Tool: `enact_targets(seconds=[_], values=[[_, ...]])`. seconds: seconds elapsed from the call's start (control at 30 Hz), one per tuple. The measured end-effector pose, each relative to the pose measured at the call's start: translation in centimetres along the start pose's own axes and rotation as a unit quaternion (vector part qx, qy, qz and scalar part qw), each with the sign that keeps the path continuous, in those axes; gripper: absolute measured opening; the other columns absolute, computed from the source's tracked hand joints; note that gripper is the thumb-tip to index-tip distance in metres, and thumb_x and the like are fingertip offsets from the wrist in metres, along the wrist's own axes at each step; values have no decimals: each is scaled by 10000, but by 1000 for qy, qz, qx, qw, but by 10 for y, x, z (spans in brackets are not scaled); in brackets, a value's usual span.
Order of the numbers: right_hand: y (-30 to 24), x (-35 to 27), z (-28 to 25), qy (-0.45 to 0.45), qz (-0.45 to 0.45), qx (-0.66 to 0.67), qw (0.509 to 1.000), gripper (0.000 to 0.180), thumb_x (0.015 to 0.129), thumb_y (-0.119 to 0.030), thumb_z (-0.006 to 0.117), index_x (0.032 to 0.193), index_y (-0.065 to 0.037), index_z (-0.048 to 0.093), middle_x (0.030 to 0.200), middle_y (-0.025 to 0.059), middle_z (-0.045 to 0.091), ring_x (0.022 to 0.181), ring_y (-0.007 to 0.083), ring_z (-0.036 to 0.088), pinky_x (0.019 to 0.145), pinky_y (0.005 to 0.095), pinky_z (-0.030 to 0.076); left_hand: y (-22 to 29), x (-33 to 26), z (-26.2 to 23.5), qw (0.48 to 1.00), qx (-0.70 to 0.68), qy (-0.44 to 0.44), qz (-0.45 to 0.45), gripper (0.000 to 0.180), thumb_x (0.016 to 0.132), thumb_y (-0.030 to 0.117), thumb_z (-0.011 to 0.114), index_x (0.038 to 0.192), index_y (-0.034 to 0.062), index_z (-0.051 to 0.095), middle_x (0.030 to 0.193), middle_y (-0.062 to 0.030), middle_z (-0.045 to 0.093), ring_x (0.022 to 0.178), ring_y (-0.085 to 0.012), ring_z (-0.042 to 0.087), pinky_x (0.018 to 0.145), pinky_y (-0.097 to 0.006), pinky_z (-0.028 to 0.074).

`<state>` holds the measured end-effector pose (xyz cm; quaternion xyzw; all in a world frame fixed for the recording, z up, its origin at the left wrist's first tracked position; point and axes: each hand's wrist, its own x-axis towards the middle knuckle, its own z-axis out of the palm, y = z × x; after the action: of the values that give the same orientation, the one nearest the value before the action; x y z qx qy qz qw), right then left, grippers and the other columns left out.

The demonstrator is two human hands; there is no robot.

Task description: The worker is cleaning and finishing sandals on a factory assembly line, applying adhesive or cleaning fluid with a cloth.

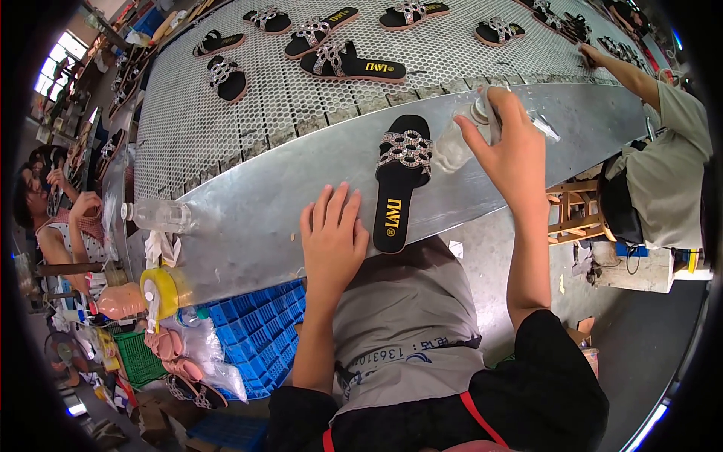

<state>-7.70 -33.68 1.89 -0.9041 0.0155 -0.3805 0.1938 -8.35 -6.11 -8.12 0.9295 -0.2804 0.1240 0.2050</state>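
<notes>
The left hand (331, 237) lies flat and open on the metal worktop (248, 226), palm down, fingers spread toward twelve o'clock, holding nothing. Just beside it, at its three o'clock, lies a black slide sandal (401, 181) with a chain-patterned jewelled strap across the toe end and yellow lettering on the insole; the heel points toward six o'clock and hangs at the near edge of the worktop. The thumb side of the hand is almost touching the sandal's heel.

The right hand (512, 147) is raised at the sandal's two o'clock, fingers curled around a clear plastic bottle (471, 132) that is tipped on its side, its body pointing toward the sandal's strap. The bottle's base is just beside the strap; whether they touch cannot be told.

Beyond the worktop, toward twelve o'clock, runs a perforated conveyor belt (226, 120) carrying several more black sandals (354, 64) of the same kind, scattered singly and well apart. At nine o'clock on the worktop lies a second clear bottle (162, 216) on its side. Below it, at about eight o'clock, stand a yellow tape roll (167, 290) and a blue plastic crate (248, 331). At two o'clock a co-worker's arm (621, 71) reaches onto the belt; another person sits at nine o'clock.
</notes>
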Motion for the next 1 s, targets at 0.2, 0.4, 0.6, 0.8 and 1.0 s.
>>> enact_targets(seconds=[0.2,0.4,0.6,0.8,1.0], values=[[27,-20,15,39,-14,13,999,334,895,-220,780,1108,-52,585,938,101,637,655,242,619,574,339,490,5,0,1,1000,13,8,-4,401,879,134,596,1274,72,626,1411,-92,558,1342,-308,484,1112,-501,346],[58,-7,-12,339,215,212,891,251,986,-246,687,1021,-38,553,881,33,571,610,107,469,517,289,413,11,3,2,1000,6,14,-3,387,879,131,602,1260,67,629,1395,-95,567,1333,-305,491,1097,-494,363],[157,-30,-34,180,300,730,587,236,1089,-250,473,1023,-32,533,843,50,519,530,93,300,479,260,248,11,4,3,999,-16,33,14,363,882,103,600,1240,59,641,1379,-102,589,1319,-314,510,1093,-467,370],[105,-5,-28,233,380,605,659,264,1080,-283,494,1028,-28,530,803,38,532,543,86,334,487,262,273,6,-3,4,999,-25,42,12,332,881,90,602,1206,48,653,1328,-106,622,1294,-318,533,1082,-472,382],[106,6,-22,175,129,230,949,480,989,-378,682,1233,-18,479,967,133,650,892,172,645,739,285,527,-2,-7,-7,979,-196,49,38,466,890,206,656,1324,52,589,1242,-106,655,1185,-305,592,1097,-512,365]])
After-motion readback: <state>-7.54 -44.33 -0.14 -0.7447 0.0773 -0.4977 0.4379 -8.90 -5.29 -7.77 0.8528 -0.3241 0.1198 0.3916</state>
